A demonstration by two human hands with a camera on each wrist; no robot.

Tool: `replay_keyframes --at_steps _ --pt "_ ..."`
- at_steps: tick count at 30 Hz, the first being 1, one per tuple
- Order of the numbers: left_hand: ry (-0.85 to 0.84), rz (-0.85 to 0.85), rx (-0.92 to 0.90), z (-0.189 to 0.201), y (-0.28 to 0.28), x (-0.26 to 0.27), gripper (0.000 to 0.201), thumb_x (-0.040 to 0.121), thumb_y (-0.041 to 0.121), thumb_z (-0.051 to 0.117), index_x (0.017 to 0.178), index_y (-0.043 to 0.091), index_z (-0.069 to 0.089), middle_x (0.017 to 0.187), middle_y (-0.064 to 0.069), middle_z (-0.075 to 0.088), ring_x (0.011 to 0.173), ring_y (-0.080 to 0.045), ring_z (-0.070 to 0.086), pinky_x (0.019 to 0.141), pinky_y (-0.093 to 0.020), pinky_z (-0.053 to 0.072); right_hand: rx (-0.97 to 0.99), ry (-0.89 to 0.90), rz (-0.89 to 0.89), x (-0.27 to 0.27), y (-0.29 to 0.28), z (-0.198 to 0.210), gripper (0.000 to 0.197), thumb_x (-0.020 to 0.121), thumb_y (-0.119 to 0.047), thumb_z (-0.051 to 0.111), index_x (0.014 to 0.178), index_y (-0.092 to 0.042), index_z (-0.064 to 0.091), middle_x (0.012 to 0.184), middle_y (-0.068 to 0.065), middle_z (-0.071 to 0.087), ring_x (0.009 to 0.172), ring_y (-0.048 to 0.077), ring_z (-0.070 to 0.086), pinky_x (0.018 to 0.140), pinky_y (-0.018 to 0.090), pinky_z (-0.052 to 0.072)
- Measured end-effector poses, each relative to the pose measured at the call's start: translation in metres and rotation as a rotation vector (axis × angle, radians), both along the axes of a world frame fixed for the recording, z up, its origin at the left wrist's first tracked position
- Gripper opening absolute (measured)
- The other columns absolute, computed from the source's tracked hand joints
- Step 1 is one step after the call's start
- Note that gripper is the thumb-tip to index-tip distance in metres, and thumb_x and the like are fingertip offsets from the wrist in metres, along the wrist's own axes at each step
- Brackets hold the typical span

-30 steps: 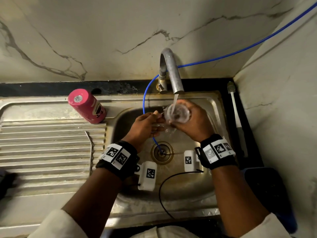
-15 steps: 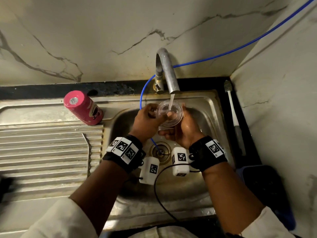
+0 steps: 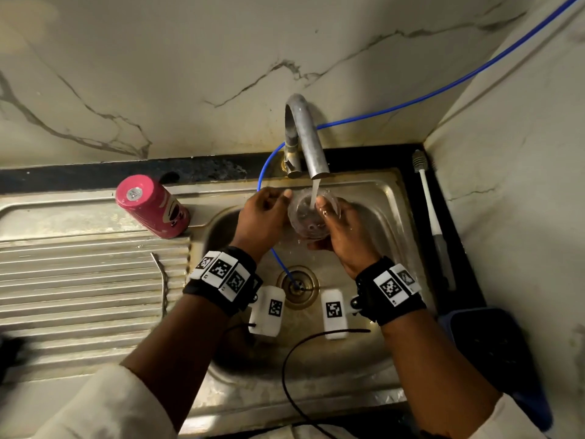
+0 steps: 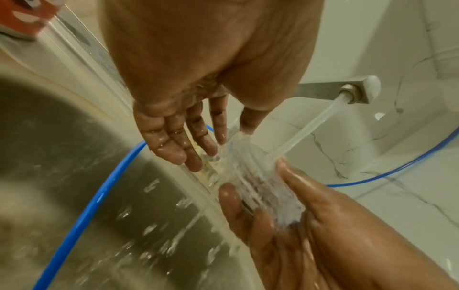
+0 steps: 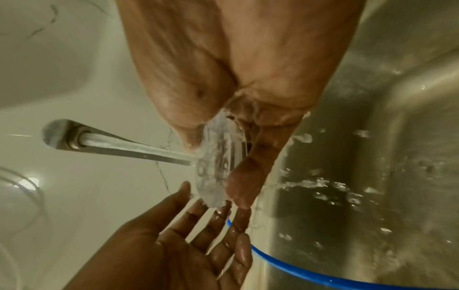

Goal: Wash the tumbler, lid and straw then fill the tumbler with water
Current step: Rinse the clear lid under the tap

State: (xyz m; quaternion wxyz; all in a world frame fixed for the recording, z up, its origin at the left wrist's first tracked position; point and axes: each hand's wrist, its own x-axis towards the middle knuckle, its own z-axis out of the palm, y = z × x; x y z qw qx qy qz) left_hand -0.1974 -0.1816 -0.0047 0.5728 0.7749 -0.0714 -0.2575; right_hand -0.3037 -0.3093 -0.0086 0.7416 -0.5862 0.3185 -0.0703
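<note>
Under the tap's running stream my right hand (image 3: pixel 330 224) grips the clear round lid (image 3: pixel 308 217), thumb on its top face and fingers beneath. The right wrist view has the lid (image 5: pixel 218 162) edge-on, with water hitting it. My left hand (image 3: pixel 281 202) is beside the lid with straight, wet fingers (image 4: pixel 211 145) touching its left edge. The pink tumbler (image 3: pixel 152 205) lies tilted on the drainboard, base up. A bent metal straw (image 3: pixel 163 280) lies on the drainboard ribs below it.
The steel tap (image 3: pixel 304 137) arches over the sink basin (image 3: pixel 389 223), and a blue hose (image 3: pixel 275 258) runs down into the drain (image 3: pixel 297 286). A bottle brush (image 3: pixel 430 217) lies on the black ledge at right. A dark bin (image 3: pixel 493 359) stands at lower right.
The lid has turned face-up under the stream and moved slightly back. My right hand rolled from covering it to holding it from below. My left hand's fingers have straightened at its edge.
</note>
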Motion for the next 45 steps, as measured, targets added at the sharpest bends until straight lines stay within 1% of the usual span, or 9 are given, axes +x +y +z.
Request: replay_keyframes --at_steps 5,8,11,15,20,32,36,42,45 --pt "0.02 0.03 -0.019 0.009 -0.002 0.023 0.027 0.1 0.047 0.059 0.109 0.025 0.07 0.109 -0.008 0.073 0.101 -0.032 0.072 0.091 -0.053 0.06 0.041 0.048 0.05 -0.013 0.003 0.001 0.038 0.102 -0.048 0.06 0.13 -0.024 0.064 0.121 0.007 0.074 0.102 0.031 0.076 0.069 0.038 0.062" --pt "-0.018 -0.014 -0.026 0.013 -0.008 0.033 0.022 0.109 0.029 0.053 0.121 0.015 0.066 0.113 -0.006 0.067 0.101 -0.025 0.068 0.086 -0.04 0.058 0.068 0.043 0.031 -0.017 0.007 0.002 0.036 0.102 -0.047 0.06 0.128 -0.024 0.065 0.117 0.008 0.076 0.098 0.032 0.077 0.066 0.035 0.061" --pt "-0.018 -0.053 -0.013 0.014 -0.013 0.036 0.014 0.109 0.028 0.052 0.11 0.029 0.067 0.107 0.0 0.066 0.107 -0.025 0.069 0.097 -0.05 0.058 0.141 0.039 -0.004 -0.017 0.009 0.001 0.041 0.102 -0.047 0.061 0.133 -0.019 0.063 0.119 0.011 0.075 0.097 0.036 0.077 0.065 0.034 0.061" --pt "-0.061 -0.078 0.004 0.009 -0.017 0.038 0.035 0.107 0.034 0.054 0.137 0.02 0.064 0.121 -0.002 0.066 0.122 -0.026 0.063 0.107 -0.054 0.051 0.186 0.045 0.022 -0.012 0.01 -0.002 0.056 0.097 -0.057 0.065 0.138 -0.019 0.061 0.124 0.016 0.073 0.1 0.04 0.076 0.066 0.036 0.061" --pt "-0.029 -0.056 -0.008 0.009 -0.019 0.038 0.061 0.087 0.054 0.054 0.137 0.021 0.065 0.127 -0.007 0.068 0.122 -0.025 0.064 0.106 -0.054 0.052 0.334 0.055 -0.036 0.006 0.004 0.009 0.046 0.104 -0.048 0.055 0.133 -0.014 0.065 0.117 0.016 0.076 0.092 0.031 0.078 0.064 0.031 0.061" --pt "0.039 -0.025 -0.059 0.01 -0.025 0.039 0.051 0.102 0.034 0.058 0.149 0.016 0.053 0.142 -0.01 0.062 0.132 -0.025 0.058 0.114 -0.052 0.046 0.375 0.024 -0.106 0.027 -0.009 0.023 0.038 0.107 -0.043 0.052 0.129 -0.015 0.065 0.104 0.01 0.08 0.091 0.03 0.078 0.064 0.03 0.062" --pt "0.063 -0.029 -0.113 -0.001 -0.027 0.043 0.064 0.089 0.046 0.062 0.146 0.018 0.058 0.136 -0.007 0.067 0.127 -0.024 0.064 0.11 -0.054 0.05 0.374 0.015 -0.116 0.024 -0.009 0.021 0.039 0.107 -0.043 0.053 0.13 -0.013 0.065 0.104 0.011 0.08 0.09 0.031 0.079 0.07 0.034 0.065" --pt "-0.036 -0.142 -0.046 0.003 -0.034 0.037 0.056 0.099 0.038 0.057 0.152 0.018 0.052 0.148 -0.008 0.059 0.134 -0.022 0.058 0.115 -0.05 0.046 0.256 0.029 -0.134 0.022 -0.009 0.015 0.043 0.104 -0.047 0.059 0.132 -0.015 0.065 0.118 0.017 0.075 0.1 0.033 0.077 0.074 0.04 0.064" --pt "-0.079 -0.165 -0.017 0.002 -0.033 0.037 0.054 0.102 0.04 0.053 0.15 0.016 0.054 0.148 -0.009 0.059 0.137 -0.024 0.055 0.117 -0.05 0.043 -0.168 0.067 -0.105 0.014 -0.011 0.018 0.041 0.1 -0.044 0.066 0.128 -0.015 0.062 0.113 0.007 0.075 0.089 0.013 0.076 0.061 0.023 0.06"
